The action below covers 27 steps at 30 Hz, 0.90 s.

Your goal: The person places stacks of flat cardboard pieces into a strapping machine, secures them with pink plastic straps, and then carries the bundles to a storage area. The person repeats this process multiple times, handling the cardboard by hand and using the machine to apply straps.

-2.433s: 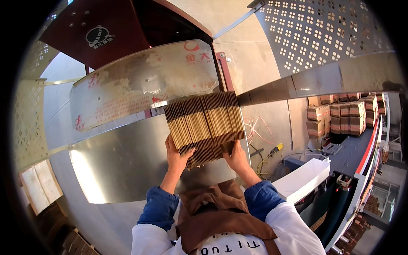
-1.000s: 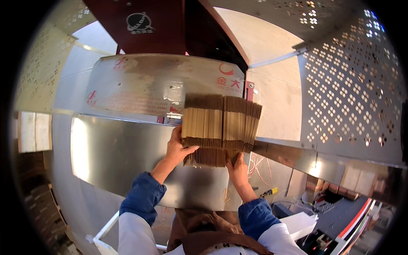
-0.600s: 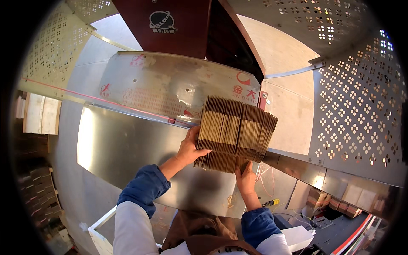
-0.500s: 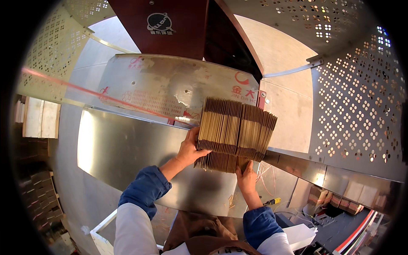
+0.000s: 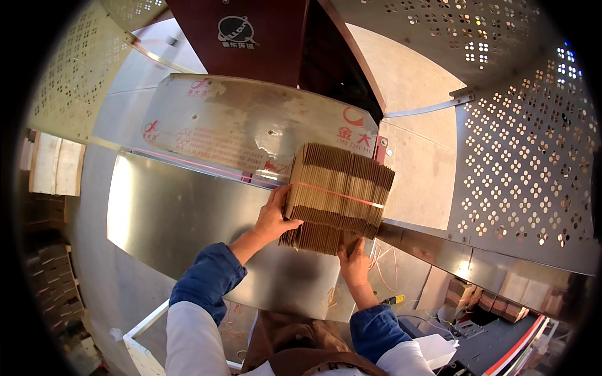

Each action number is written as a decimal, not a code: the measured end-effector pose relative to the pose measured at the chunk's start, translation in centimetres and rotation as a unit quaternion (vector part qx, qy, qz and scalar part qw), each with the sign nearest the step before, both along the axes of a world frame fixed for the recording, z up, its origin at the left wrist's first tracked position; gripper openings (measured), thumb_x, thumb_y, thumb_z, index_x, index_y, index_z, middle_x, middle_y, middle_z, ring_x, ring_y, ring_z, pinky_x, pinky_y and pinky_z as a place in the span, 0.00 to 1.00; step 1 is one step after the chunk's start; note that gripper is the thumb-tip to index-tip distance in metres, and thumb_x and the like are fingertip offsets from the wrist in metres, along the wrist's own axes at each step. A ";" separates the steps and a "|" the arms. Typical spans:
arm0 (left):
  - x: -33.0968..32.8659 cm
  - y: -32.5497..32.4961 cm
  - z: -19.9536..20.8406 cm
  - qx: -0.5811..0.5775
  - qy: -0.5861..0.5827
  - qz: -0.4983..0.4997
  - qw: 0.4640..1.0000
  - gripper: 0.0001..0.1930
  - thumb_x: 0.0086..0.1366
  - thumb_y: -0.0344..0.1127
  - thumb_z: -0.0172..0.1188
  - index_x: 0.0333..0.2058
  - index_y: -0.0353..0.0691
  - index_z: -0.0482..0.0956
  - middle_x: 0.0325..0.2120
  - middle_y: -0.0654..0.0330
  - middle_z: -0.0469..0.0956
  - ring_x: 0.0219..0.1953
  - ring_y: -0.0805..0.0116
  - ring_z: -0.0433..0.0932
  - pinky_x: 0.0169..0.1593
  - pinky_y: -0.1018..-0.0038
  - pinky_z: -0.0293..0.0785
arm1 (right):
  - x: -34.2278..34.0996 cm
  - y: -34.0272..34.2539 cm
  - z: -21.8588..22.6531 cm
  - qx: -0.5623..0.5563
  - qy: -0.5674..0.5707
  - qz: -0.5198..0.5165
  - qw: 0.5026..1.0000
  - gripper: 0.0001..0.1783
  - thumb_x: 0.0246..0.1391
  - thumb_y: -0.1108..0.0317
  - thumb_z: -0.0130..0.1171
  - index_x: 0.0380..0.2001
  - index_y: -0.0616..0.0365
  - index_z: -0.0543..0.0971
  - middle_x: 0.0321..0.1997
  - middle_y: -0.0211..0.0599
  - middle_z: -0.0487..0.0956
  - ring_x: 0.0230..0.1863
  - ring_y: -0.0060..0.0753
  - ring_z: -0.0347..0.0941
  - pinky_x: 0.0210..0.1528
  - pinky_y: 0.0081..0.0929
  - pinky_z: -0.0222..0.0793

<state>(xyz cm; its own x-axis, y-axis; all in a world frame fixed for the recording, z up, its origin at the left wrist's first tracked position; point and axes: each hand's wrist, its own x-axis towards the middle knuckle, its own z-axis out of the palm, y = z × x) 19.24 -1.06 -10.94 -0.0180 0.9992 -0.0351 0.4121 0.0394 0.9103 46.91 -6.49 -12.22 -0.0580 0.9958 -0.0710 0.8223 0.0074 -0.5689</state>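
A thick bundle of folded brown cardboard pieces [image 5: 329, 216], packed edge to edge, rests on the right end of the steel worktop [image 5: 188, 216]. A thin pink strap [image 5: 338, 195] runs across the bundle's upper face. My left hand [image 5: 273, 216] presses against its left side, thumb laid over the front edge. Down at the lower right corner, my right hand [image 5: 355, 263] grips the cardboard with thumb and fingers. The undersides of the bundle and some fingertips are hidden.
Behind the worktop rises a maroon machine [image 5: 251, 31] with a worn metal plate [image 5: 219, 119]. Perforated guard panels [image 5: 514, 182] flank it. Stacked cardboard [image 5: 59, 276] fills the lower left. A yellow-handled tool [image 5: 394, 300] lies at lower right.
The pink strap, earlier stretched in from the far left to the bundle, now lies across the bundle. Bundle and both hands appear slightly further left, with the whole view shifting a little too.
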 end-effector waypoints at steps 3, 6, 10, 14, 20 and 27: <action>0.0 0.1 0.0 -0.003 -0.012 -0.001 1.000 0.46 0.43 0.34 0.72 0.61 0.41 0.57 0.57 0.48 0.64 0.54 0.47 0.71 0.52 0.61 0.75 | -0.1 0.0 0.0 -0.013 0.010 -0.003 1.000 0.39 0.51 0.61 0.62 0.56 0.78 0.57 0.27 0.61 0.77 0.28 0.62 0.76 0.28 0.45 0.71; 0.1 0.1 0.1 -0.009 -0.006 0.004 1.000 0.46 0.43 0.34 0.72 0.61 0.41 0.57 0.57 0.50 0.64 0.53 0.49 0.72 0.51 0.63 0.76 | -0.1 0.0 -0.1 -0.006 0.013 0.004 1.000 0.40 0.51 0.60 0.62 0.57 0.79 0.56 0.26 0.61 0.77 0.27 0.62 0.76 0.28 0.46 0.71; 0.4 0.2 0.7 -0.042 -0.040 0.011 0.998 0.45 0.45 0.33 0.72 0.61 0.38 0.58 0.56 0.52 0.65 0.56 0.55 0.70 0.53 0.66 0.75 | 0.0 0.1 0.1 0.002 0.011 0.007 1.000 0.40 0.51 0.60 0.62 0.56 0.79 0.57 0.26 0.61 0.77 0.26 0.63 0.75 0.27 0.46 0.71; 0.4 0.2 1.5 -0.053 -0.015 0.007 0.998 0.44 0.46 0.33 0.72 0.61 0.36 0.58 0.56 0.52 0.65 0.57 0.57 0.69 0.55 0.67 0.73 | -0.5 0.4 1.1 -0.022 0.016 -0.009 1.000 0.27 0.50 0.60 0.62 0.43 0.66 0.61 0.29 0.60 0.76 0.29 0.64 0.74 0.28 0.51 0.70; 0.6 0.3 0.3 -0.036 -0.011 0.004 0.999 0.47 0.44 0.34 0.72 0.62 0.40 0.55 0.55 0.49 0.64 0.52 0.53 0.73 0.50 0.64 0.76 | -0.6 0.5 1.0 -0.047 0.001 -0.010 0.999 0.40 0.52 0.58 0.60 0.57 0.75 0.56 0.29 0.62 0.77 0.29 0.63 0.76 0.30 0.48 0.72; 0.9 0.5 -0.7 -0.088 -0.119 0.004 0.989 0.48 0.46 0.33 0.71 0.63 0.42 0.51 0.54 0.48 0.68 0.52 0.55 0.74 0.53 0.66 0.74 | -0.4 0.7 1.1 -0.055 0.012 -0.022 0.998 0.40 0.52 0.58 0.61 0.59 0.72 0.56 0.34 0.63 0.78 0.32 0.64 0.76 0.32 0.47 0.73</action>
